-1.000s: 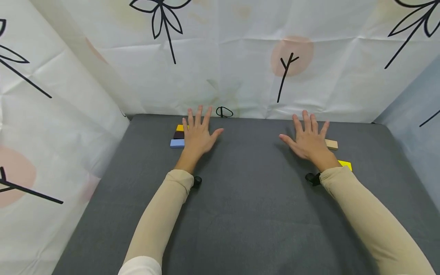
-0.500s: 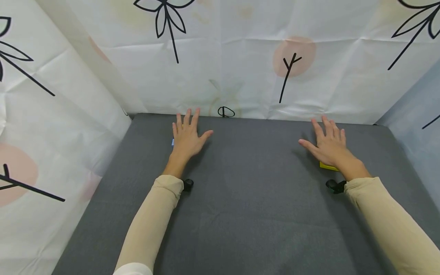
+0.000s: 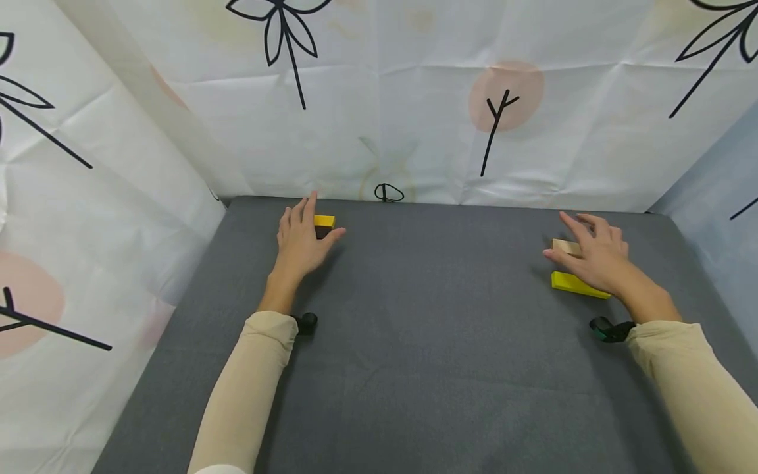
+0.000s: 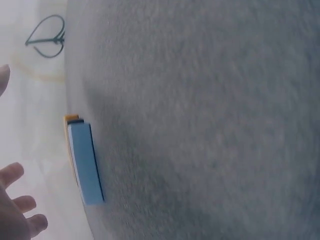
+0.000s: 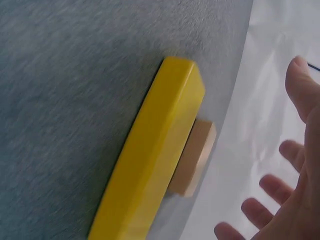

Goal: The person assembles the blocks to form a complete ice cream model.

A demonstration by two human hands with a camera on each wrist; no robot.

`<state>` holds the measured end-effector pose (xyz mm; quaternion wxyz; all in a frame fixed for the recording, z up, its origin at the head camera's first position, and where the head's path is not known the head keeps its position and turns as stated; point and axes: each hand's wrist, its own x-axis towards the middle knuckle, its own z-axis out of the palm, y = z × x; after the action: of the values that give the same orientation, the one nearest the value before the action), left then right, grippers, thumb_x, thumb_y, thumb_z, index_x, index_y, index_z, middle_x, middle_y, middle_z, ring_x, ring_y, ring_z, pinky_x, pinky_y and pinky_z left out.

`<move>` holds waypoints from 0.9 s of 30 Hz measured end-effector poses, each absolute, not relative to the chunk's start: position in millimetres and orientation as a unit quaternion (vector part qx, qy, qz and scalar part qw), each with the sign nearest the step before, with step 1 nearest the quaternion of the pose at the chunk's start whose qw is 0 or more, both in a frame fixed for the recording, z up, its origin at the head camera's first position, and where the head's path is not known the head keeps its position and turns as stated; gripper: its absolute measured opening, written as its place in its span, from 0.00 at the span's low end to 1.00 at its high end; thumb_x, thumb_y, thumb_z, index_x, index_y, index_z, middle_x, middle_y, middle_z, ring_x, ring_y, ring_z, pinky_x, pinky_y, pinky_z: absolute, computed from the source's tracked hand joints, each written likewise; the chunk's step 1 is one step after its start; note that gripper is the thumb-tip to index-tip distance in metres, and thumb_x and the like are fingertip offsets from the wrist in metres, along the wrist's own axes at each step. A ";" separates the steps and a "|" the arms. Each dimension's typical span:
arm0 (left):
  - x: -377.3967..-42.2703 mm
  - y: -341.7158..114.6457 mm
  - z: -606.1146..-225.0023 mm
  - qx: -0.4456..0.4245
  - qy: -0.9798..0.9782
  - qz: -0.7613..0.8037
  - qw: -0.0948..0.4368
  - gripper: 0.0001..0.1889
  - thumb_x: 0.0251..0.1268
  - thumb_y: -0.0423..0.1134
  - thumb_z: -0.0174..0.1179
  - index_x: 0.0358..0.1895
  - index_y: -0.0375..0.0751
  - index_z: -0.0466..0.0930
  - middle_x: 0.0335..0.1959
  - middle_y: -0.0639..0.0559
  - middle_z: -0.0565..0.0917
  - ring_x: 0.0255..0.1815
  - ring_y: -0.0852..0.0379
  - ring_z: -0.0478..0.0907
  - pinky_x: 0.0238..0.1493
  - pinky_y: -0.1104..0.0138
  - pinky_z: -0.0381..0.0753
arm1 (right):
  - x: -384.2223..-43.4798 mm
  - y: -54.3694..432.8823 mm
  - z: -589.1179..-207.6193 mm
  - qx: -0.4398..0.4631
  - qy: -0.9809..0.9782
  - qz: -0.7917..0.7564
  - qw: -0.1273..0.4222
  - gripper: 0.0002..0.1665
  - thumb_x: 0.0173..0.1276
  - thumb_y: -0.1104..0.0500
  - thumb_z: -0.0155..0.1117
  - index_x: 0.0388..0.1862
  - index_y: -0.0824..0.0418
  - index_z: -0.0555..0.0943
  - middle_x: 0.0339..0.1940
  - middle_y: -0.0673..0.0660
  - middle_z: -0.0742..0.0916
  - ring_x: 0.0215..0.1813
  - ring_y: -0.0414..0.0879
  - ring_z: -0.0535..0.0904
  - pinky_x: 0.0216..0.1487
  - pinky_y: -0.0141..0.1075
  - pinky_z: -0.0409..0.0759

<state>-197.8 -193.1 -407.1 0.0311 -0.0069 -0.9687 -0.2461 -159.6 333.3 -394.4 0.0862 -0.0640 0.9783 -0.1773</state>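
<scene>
My left hand (image 3: 301, 245) is over a small group of blocks at the table's far left, fingers spread and apart from them in the left wrist view. An orange-yellow block (image 3: 324, 220) and a dark block (image 3: 323, 232) show between its thumb and forefinger. A light blue block (image 4: 86, 164) lies in front of these two; in the head view the hand hides it. My right hand (image 3: 604, 260), fingers loosely bent, hovers over a pale wooden block (image 3: 565, 247) and a longer yellow block (image 3: 576, 284). In the right wrist view both blocks lie clear of its fingers.
A grey cloth-covered table (image 3: 414, 342) spreads between and in front of the hands. White printed fabric (image 3: 379, 118) hangs along the back edge, with another sheet (image 3: 89, 263) at the left. A bluish sheet (image 3: 710, 178) stands at the right.
My left hand has shifted left, uncovering the orange-yellow and dark blocks on its right side. The right hand has moved right, its fingers now more bent, and more of the yellow block shows.
</scene>
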 end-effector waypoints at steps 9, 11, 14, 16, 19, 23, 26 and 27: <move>-193.5 -213.5 -410.1 0.013 -0.959 -0.282 0.010 0.52 0.69 0.65 0.60 0.84 0.62 0.33 0.84 0.38 0.49 0.82 0.31 0.42 0.76 0.31 0.47 | -148.2 350.5 -403.9 -0.085 0.969 -0.231 0.036 0.40 0.77 0.43 0.59 0.78 0.64 0.62 0.71 0.82 0.59 0.64 0.78 0.52 0.53 0.69 0.53; -193.7 -217.9 -410.7 0.016 -0.959 -0.283 0.007 0.53 0.69 0.65 0.60 0.85 0.62 0.33 0.83 0.36 0.50 0.81 0.29 0.44 0.75 0.30 0.48 | -145.2 352.8 -405.1 -0.087 0.967 -0.239 0.030 0.37 0.76 0.45 0.62 0.74 0.66 0.66 0.68 0.82 0.62 0.63 0.75 0.55 0.52 0.66 0.55; -194.3 -224.3 -411.8 0.020 -0.958 -0.285 0.002 0.53 0.69 0.64 0.61 0.85 0.58 0.34 0.83 0.34 0.51 0.79 0.26 0.47 0.74 0.29 0.51 | -140.4 356.6 -406.5 -0.079 0.965 -0.247 0.042 0.35 0.77 0.46 0.61 0.71 0.66 0.68 0.67 0.81 0.62 0.61 0.74 0.57 0.49 0.64 0.58; -194.3 -228.4 -413.1 0.024 -0.956 -0.292 -0.001 0.53 0.68 0.62 0.63 0.85 0.55 0.37 0.82 0.33 0.52 0.77 0.25 0.48 0.73 0.29 0.52 | -137.4 358.6 -407.5 -0.073 0.963 -0.252 0.055 0.34 0.77 0.46 0.61 0.71 0.66 0.68 0.68 0.80 0.62 0.60 0.73 0.59 0.48 0.63 0.61; -193.2 -233.9 -415.8 0.036 -0.952 -0.305 -0.009 0.52 0.68 0.59 0.65 0.85 0.52 0.40 0.82 0.33 0.53 0.76 0.27 0.49 0.73 0.30 0.52 | -133.9 360.5 -409.3 -0.065 0.961 -0.259 0.072 0.34 0.77 0.45 0.60 0.71 0.65 0.69 0.68 0.79 0.62 0.59 0.73 0.60 0.47 0.62 0.64; -191.6 -240.2 -419.5 0.059 -0.947 -0.316 -0.014 0.50 0.68 0.57 0.66 0.85 0.51 0.45 0.82 0.34 0.54 0.76 0.29 0.50 0.73 0.31 0.54 | -131.3 363.7 -413.5 -0.074 0.959 -0.266 0.067 0.30 0.78 0.47 0.60 0.68 0.66 0.71 0.65 0.77 0.68 0.58 0.70 0.63 0.50 0.61 0.62; -190.6 -244.3 -421.8 0.073 -0.944 -0.322 -0.017 0.48 0.68 0.56 0.66 0.84 0.48 0.49 0.80 0.34 0.58 0.77 0.30 0.50 0.73 0.31 0.53 | -130.0 367.3 -418.0 -0.081 0.956 -0.274 0.060 0.28 0.78 0.49 0.60 0.66 0.67 0.73 0.62 0.75 0.73 0.57 0.70 0.67 0.53 0.63 0.61; -190.2 -245.6 -422.3 0.076 -0.943 -0.323 -0.018 0.47 0.68 0.56 0.66 0.83 0.47 0.50 0.79 0.34 0.59 0.77 0.30 0.50 0.73 0.31 0.52 | -129.5 368.4 -419.3 -0.082 0.956 -0.276 0.059 0.27 0.78 0.50 0.60 0.65 0.67 0.74 0.61 0.75 0.74 0.57 0.69 0.68 0.54 0.64 0.62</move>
<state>-190.2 -245.6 -422.3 -0.0182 0.0760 -0.9430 -0.3234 -129.5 368.4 -419.3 0.0592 -0.0818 0.9558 -0.2760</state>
